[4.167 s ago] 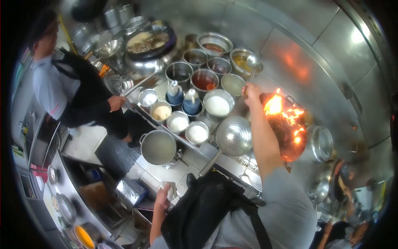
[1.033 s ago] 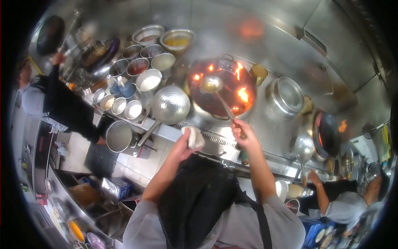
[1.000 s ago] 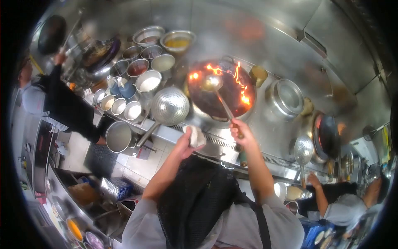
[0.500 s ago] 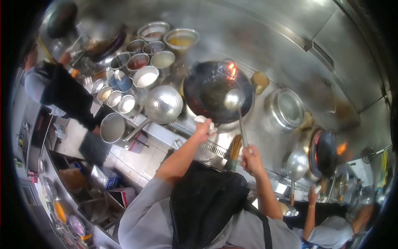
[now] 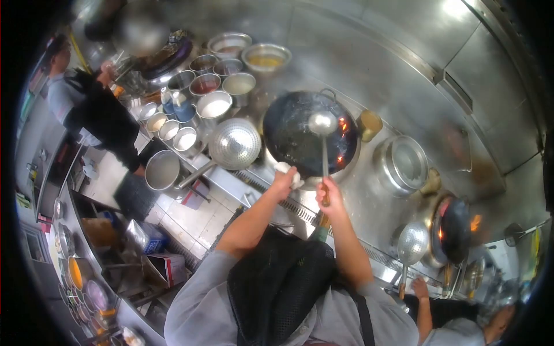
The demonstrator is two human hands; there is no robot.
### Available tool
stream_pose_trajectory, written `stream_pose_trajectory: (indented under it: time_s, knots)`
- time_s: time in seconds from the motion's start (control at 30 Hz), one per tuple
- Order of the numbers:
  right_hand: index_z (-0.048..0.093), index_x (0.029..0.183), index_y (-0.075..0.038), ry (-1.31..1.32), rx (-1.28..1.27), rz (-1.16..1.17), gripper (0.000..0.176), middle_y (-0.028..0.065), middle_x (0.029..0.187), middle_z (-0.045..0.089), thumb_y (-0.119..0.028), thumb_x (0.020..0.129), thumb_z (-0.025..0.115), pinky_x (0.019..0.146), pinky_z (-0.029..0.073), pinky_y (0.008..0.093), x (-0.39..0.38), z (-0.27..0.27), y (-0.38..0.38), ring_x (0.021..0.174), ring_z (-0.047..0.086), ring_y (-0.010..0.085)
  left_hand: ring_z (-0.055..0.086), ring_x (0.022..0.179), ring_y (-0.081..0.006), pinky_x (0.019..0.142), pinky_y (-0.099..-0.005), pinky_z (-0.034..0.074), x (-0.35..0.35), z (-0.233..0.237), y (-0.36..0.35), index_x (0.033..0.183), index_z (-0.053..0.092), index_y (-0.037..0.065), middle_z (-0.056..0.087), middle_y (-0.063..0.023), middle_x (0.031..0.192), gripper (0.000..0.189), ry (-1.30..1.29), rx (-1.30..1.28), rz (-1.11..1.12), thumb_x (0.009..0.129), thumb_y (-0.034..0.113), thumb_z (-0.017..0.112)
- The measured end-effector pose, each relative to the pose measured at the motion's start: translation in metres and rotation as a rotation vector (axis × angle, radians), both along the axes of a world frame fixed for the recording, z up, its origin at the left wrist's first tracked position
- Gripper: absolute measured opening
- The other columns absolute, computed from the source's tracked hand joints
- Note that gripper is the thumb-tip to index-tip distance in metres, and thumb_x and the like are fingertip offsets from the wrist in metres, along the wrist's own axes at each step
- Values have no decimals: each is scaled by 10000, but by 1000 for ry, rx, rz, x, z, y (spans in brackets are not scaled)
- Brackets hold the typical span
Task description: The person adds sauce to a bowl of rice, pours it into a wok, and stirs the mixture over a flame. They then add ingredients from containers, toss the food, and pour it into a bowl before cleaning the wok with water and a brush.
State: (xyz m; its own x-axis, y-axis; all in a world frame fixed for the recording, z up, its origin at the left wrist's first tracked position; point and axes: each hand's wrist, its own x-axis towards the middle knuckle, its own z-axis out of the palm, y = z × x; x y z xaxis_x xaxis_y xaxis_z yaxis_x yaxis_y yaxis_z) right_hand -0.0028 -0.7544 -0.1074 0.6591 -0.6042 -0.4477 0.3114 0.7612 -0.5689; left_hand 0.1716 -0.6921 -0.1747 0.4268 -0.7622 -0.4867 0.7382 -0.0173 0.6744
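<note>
A large black wok (image 5: 288, 144) sits on the stove in front of me, with small flames along its right side. My left hand (image 5: 283, 183) is closed around a folded white cloth (image 5: 291, 172) at the wok's near edge. In my right hand (image 5: 330, 196) is the handle of a steel ladle (image 5: 322, 123), whose bowl hangs over the far part of the wok. A perforated strainer (image 5: 235, 144) rests to the left of the wok, its handle lying across a steel pot (image 5: 163, 170).
Several seasoning tins (image 5: 214, 104) and bowls stand left of the wok. To the right are a steel basin (image 5: 402, 164), a second strainer (image 5: 413, 243) and another wok (image 5: 453, 226) with flame. One person (image 5: 98, 121) works at far left, another (image 5: 456, 328) at lower right.
The ladle has swung up and left to point away from me, with my right hand moving forward and left. The scene has shifted slightly, and the wok appears tilted differently.
</note>
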Motion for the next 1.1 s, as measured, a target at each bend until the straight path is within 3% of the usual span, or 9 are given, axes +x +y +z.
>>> stream_pose_trajectory:
  time_s: [0.27, 0.43, 0.53, 0.6, 0.77, 0.83, 0.9, 0.97, 1.1]
  knots:
    - [504, 1047, -114, 107, 135, 58, 119, 34, 715, 524, -165, 952, 554, 400, 401, 233, -40, 97, 68, 478, 457, 104, 614, 830, -214, 728, -439, 599, 0, -2, 4, 1131, 459, 79, 561, -70, 997, 210, 20, -90, -52, 982, 204, 537]
    - [545, 893, -3, -160, 379, 337, 200, 41, 717, 536, -190, 962, 545, 392, 395, 205, -18, 43, 8, 506, 482, 96, 593, 897, -232, 762, -474, 591, 0, -5, 6, 1184, 451, 111, 545, -68, 1049, 305, 53, -68, -67, 962, 271, 587]
    - [541, 999, -34, -194, 346, 229, 140, 40, 737, 540, -168, 960, 547, 393, 402, 223, 1, 17, -4, 518, 495, 103, 584, 978, -248, 793, -469, 585, -1, 2, 11, 1240, 412, 120, 521, -76, 1144, 373, 17, -20, -97, 963, 299, 587]
    - [487, 1152, -111, 40, -60, -36, 218, 41, 764, 540, -141, 948, 557, 395, 409, 247, 11, 11, 12, 522, 500, 121, 576, 1010, -254, 803, -466, 582, -2, 6, 13, 1261, 393, 125, 503, -74, 1182, 407, 7, -11, -90, 961, 318, 589]
    - [390, 1234, -191, 160, -90, -54, 359, 58, 781, 540, -116, 928, 562, 392, 398, 251, -15, 42, 46, 522, 498, 136, 594, 1000, -217, 743, -399, 574, -9, -1, 13, 1267, 368, 194, 524, -19, 1160, 411, -22, 0, -82, 976, 442, 521]
    - [395, 1188, -180, 159, 23, 14, 307, 60, 777, 536, -116, 932, 551, 391, 394, 249, -25, 64, 55, 513, 486, 130, 566, 1056, -253, 801, -453, 575, -9, -2, 11, 1311, 355, 181, 478, -49, 1242, 479, 42, -14, -75, 951, 398, 584]
    - [423, 1124, -159, 113, 72, 63, 226, 56, 773, 533, -129, 939, 550, 397, 399, 242, -27, 72, 54, 525, 484, 115, 591, 1004, -234, 766, -427, 572, -12, 1, 11, 1286, 373, 192, 513, -34, 1202, 438, 28, 17, -77, 962, 425, 553]
    - [466, 1074, -139, -38, 368, 203, 156, 54, 771, 534, -150, 947, 554, 402, 402, 226, -26, 72, 39, 542, 487, 100, 615, 951, -215, 730, -400, 568, -13, 5, 12, 1262, 391, 203, 547, -19, 1162, 404, 11, 51, -83, 972, 452, 522]
    - [506, 1035, -127, -223, 496, 215, 112, 51, 769, 551, -173, 953, 566, 397, 403, 216, -3, 22, -25, 553, 502, 98, 618, 955, -230, 762, -426, 564, -12, 4, 34, 1263, 393, 193, 549, -35, 1170, 393, -29, 36, -92, 975, 422, 529]
